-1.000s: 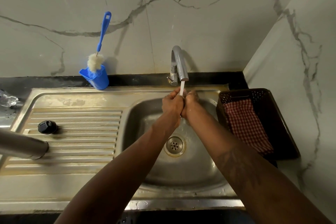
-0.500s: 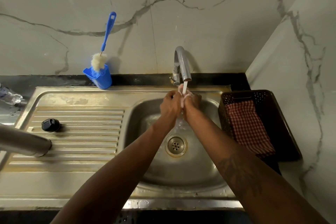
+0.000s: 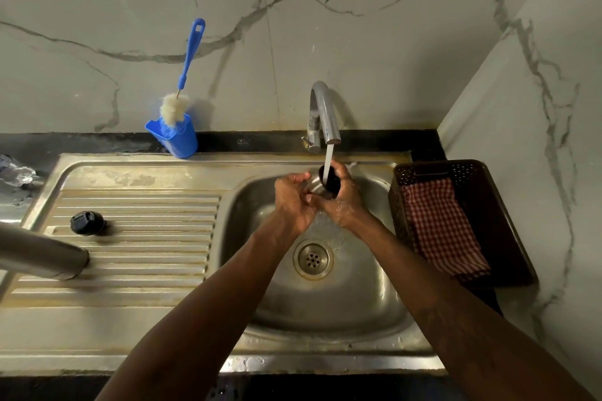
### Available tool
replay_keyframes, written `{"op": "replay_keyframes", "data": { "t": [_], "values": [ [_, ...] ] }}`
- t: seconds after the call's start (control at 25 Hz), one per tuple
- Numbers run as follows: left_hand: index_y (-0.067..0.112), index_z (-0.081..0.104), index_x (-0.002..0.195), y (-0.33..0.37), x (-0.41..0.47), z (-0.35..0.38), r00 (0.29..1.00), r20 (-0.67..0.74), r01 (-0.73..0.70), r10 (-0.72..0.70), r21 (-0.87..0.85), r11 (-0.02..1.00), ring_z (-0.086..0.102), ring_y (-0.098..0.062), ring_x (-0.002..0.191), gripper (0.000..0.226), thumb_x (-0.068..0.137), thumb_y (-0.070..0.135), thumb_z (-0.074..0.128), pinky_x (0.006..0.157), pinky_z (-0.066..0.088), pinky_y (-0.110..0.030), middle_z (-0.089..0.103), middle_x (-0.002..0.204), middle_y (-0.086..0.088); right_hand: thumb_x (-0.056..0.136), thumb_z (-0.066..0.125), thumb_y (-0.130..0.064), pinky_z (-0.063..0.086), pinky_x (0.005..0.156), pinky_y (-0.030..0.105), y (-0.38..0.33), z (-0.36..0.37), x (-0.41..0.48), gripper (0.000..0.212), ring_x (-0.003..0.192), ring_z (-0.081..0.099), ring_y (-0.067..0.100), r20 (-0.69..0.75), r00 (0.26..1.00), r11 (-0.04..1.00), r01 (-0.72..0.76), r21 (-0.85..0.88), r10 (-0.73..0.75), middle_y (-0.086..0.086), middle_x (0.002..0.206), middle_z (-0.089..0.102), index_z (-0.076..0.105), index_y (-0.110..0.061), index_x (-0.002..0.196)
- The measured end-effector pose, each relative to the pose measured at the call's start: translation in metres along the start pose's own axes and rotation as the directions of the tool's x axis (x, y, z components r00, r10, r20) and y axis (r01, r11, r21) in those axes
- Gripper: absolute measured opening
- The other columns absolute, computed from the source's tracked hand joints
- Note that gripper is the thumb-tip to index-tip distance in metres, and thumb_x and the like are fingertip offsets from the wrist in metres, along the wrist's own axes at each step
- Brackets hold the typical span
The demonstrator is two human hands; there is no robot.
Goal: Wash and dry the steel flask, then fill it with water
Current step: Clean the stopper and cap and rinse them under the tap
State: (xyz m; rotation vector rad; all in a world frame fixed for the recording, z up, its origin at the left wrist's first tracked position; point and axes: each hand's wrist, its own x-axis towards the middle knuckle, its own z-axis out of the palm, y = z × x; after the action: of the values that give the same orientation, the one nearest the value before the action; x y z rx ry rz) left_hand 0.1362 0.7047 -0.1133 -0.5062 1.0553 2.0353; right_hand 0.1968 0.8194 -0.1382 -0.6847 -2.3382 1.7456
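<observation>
Plainly the steel flask (image 3: pixel 42 251) lies on its side on the drainboard (image 3: pixel 146 215) at the left, untouched: rigid and smooth, probably slippery once wet, best gripped round the body. Right of it, over the sink (image 3: pixel 358 296), the right hand (image 3: pixel 342 202) and left hand (image 3: pixel 291 202) curl round a small dark cup (image 3: pixel 330 179) under the running tap (image 3: pixel 322 114). A black cap (image 3: pixel 87 222) sits just beyond the flask; veined marble walls stand behind and to the right

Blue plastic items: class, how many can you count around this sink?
2. A blue plastic holder stands behind the ribbed steel drainboard, left of the curved steel tap; a blue-handled brush with white bristles stands inside it, handle tilted right. Others may be hidden.
</observation>
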Motion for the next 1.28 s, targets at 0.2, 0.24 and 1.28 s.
{"op": "replay_keyframes", "data": {
  "t": [0.2, 0.24, 1.28],
  "values": [
    [0.005, 0.07, 0.121, -0.001, 0.005, 0.007, 0.998, -0.066, 0.019, -0.003, 0.258, 0.966, 0.071, -0.025, 0.096, 0.038, 0.104, 0.028, 0.045, 0.084, 0.06, -0.036, 0.074, 0.114, -0.014, 0.071, 0.093, -0.015, 0.059, 0.091, 0.03, -0.008, 0.002, -0.004, 0.067, 0.108, 0.067, 0.011, -0.051, 0.998, 0.999, 0.025, -0.033, -0.027, -0.007, 0.117, 0.07, 0.06, -0.026, 0.128],
    [0.008, 0.07, 0.119, 0.0, 0.006, 0.012, 0.992, -0.124, 0.016, 0.031, 0.359, 0.933, 0.07, -0.026, 0.102, 0.034, 0.105, 0.029, 0.046, 0.091, 0.059, -0.039, 0.075, 0.112, -0.013, 0.072, 0.092, -0.017, 0.059, 0.092, 0.033, -0.008, 0.004, -0.003, 0.064, 0.11, 0.067, 0.014, -0.094, 0.995, 0.999, 0.014, -0.045, -0.018, -0.004, 0.119, 0.07, 0.061, -0.026, 0.127],
    [0.026, 0.061, 0.145, 0.06, 0.014, 0.015, 0.91, 0.279, -0.242, 0.307, 0.958, -0.153, 0.066, -0.022, 0.114, 0.054, 0.094, 0.009, 0.068, 0.088, 0.051, -0.025, 0.067, 0.139, -0.008, 0.065, 0.09, -0.059, 0.055, 0.079, 0.033, -0.023, -0.016, -0.007, 0.075, 0.097, 0.065, 0.016, 0.012, 0.974, 0.865, -0.194, -0.462, 0.225, -0.008, 0.113, 0.067, 0.061, -0.025, 0.126]
  ]
}}
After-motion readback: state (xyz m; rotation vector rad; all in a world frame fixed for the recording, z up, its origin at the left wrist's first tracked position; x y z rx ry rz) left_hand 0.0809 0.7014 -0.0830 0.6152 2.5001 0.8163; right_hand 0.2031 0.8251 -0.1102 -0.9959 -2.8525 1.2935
